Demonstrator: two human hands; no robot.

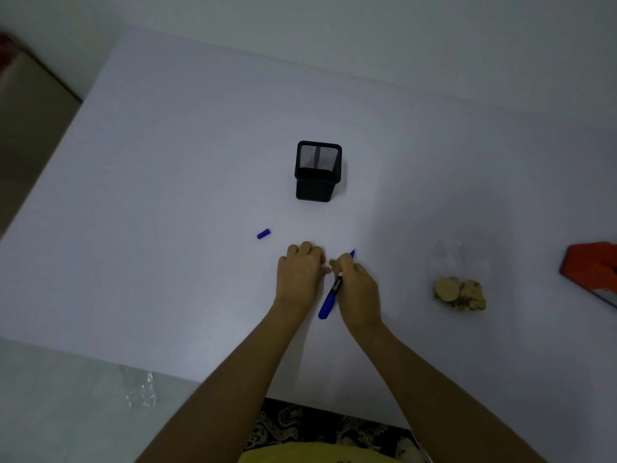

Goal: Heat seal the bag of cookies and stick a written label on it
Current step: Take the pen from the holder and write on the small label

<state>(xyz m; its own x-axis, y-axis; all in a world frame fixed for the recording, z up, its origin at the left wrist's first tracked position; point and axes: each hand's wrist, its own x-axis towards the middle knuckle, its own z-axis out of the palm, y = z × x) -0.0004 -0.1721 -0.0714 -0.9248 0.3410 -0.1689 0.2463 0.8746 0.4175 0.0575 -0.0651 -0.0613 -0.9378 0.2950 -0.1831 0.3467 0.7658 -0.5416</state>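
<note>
Clear bag of cookies [460,289] lies flat, its top unsealed-looking, crumpled.

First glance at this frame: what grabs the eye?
The two hands meeting mid-table: the right hand grips an uncapped blue marker, while the left hand presses down beside it; whatever lies under them is hidden. The marker's blue cap lies loose to the left, and a black mesh pen holder stands just beyond. On the right lies a clear bag of cookies, with an orange device at the table's right edge.
</note>
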